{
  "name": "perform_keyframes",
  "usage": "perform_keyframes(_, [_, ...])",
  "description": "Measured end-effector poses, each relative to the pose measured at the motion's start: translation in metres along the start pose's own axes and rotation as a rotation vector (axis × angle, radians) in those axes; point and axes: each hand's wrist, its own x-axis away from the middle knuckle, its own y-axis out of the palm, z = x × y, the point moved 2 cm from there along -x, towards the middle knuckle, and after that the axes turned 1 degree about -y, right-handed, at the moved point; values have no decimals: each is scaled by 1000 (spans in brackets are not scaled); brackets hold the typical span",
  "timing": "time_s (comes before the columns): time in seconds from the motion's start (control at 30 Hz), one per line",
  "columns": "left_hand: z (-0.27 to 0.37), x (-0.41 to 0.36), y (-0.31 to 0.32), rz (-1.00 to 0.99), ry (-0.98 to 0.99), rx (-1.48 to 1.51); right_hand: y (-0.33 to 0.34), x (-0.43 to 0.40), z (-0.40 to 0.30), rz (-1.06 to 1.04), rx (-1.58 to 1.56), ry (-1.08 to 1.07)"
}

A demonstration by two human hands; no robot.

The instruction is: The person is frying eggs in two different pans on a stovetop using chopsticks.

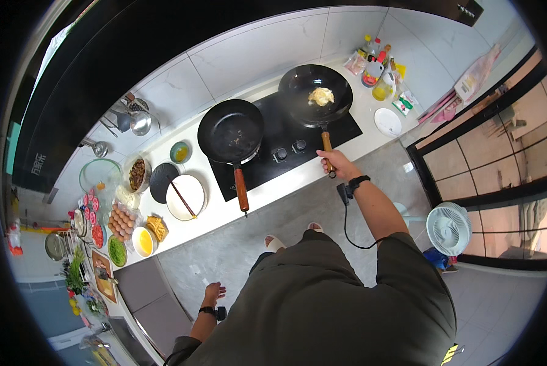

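Note:
My right hand (340, 164) grips the wooden handle of a black wok (296, 89) on the right side of the hob. A cooked egg (321, 96) with browned and white parts lies in that wok. My left hand (214, 291) hangs low over the floor beside my body, fingers apart, holding nothing. A second black pan (231, 128) with a reddish wooden handle stands on the left of the black hob (273, 174). Left of it, a white bowl (185, 197) has chopsticks laid across it, next to a round black lid or board (163, 182).
Brown eggs (121, 222), a bowl of yellow liquid (144, 241), chopped greens (117, 251) and a cutting board (104, 277) with a knife fill the left counter. Bottles (373, 71) and a white plate (387, 122) stand right of the hob. A fan (448, 228) stands on the right.

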Motion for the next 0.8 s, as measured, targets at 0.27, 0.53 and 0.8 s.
perform_keyframes(0.27, [-117, 37, 55, -49, 167, -309, -21, 39, -2, 81, 245, -151])
perform_keyframes(0.53, [-68, 46, 167, -87, -38, 42, -61, 87, -34, -73, 332, -128])
perform_keyframes(0.8, [33, 45, 188, -9, 206, 82, -69, 51, -34, -231, 285, -94])
